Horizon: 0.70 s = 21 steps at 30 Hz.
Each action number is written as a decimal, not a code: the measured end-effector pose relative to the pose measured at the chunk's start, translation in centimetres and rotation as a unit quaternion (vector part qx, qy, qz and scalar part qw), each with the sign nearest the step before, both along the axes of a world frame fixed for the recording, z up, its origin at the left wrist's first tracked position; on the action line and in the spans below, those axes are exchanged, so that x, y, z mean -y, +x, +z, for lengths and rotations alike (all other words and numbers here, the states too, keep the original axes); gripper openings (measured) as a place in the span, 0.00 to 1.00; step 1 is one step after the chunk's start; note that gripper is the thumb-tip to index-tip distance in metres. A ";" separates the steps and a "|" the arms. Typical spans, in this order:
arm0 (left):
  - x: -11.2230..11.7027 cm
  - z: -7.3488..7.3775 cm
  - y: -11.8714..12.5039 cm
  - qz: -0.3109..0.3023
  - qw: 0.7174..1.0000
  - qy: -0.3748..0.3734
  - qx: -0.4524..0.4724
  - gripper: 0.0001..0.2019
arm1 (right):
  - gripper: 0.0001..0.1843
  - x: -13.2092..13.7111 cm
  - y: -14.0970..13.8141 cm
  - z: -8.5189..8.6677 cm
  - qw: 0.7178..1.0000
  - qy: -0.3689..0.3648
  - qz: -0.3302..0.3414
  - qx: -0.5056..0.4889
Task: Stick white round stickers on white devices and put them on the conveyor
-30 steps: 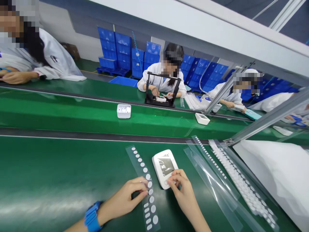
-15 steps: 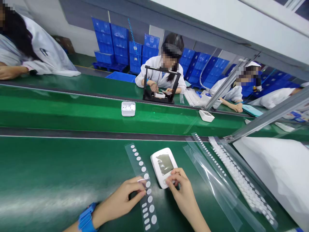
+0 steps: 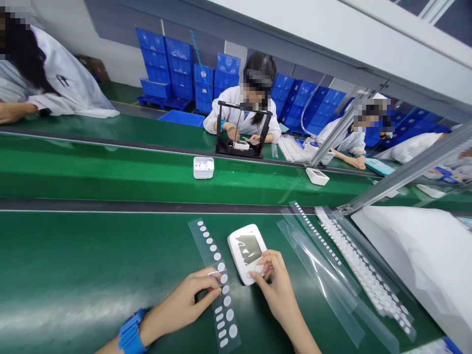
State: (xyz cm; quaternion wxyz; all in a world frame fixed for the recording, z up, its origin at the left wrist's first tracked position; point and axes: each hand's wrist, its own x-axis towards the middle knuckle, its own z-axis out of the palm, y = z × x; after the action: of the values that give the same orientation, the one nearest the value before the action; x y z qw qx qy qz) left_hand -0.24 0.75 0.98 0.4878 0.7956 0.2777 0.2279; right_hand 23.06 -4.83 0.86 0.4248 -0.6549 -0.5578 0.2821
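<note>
The right hand has shifted slightly up the small white rounded plastic device with a grey screen lying flat on the green bench mat; its fingertips are now bunched together, pressing at the button area below the screen. The left hand stays put, fingers pressed together, pinning the clear film strip of white round stickers just left of the device; a sticker looks to be going on.

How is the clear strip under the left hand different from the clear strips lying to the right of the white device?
The strip under the left hand carries large round and oblong white stickers and is pinned by the left hand. The right strips are longer, untouched, some bare, others with many small dots. Both are transparent and lie flat on the green table.
</note>
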 end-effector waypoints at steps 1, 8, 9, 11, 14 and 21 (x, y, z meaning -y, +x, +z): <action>0.0 0.0 0.0 0.003 1.000 -0.002 0.004 0.13 | 0.05 0.0 0.1 -0.2 1.000 0.006 -0.002 -0.012; 0.1 0.1 0.2 0.023 0.997 -0.071 -0.002 0.16 | 0.03 -0.1 0.3 -0.4 1.000 0.014 0.008 0.004; 0.1 0.0 0.3 0.024 0.994 -0.103 0.000 0.17 | 0.03 -0.1 0.2 -0.2 1.000 0.016 0.009 0.015; 0.3 -0.4 0.6 0.035 0.983 -0.177 0.021 0.18 | 0.04 -0.2 0.0 0.0 0.999 0.017 0.015 0.027; 0.5 -1.1 0.9 0.078 0.958 -0.266 0.070 0.21 | 0.07 -0.3 -0.1 0.3 0.999 0.003 0.026 0.028; 0.8 -1.8 1.4 0.124 0.925 -0.341 0.117 0.26 | 0.04 0.5 -0.9 0.4 0.999 0.043 0.006 0.017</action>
State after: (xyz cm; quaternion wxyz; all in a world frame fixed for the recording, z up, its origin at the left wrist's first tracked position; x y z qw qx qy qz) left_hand 1.12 -0.02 -0.86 0.7264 0.5085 0.3757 0.2696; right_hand 22.15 -5.34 1.23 0.4415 -0.6373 -0.5805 0.2489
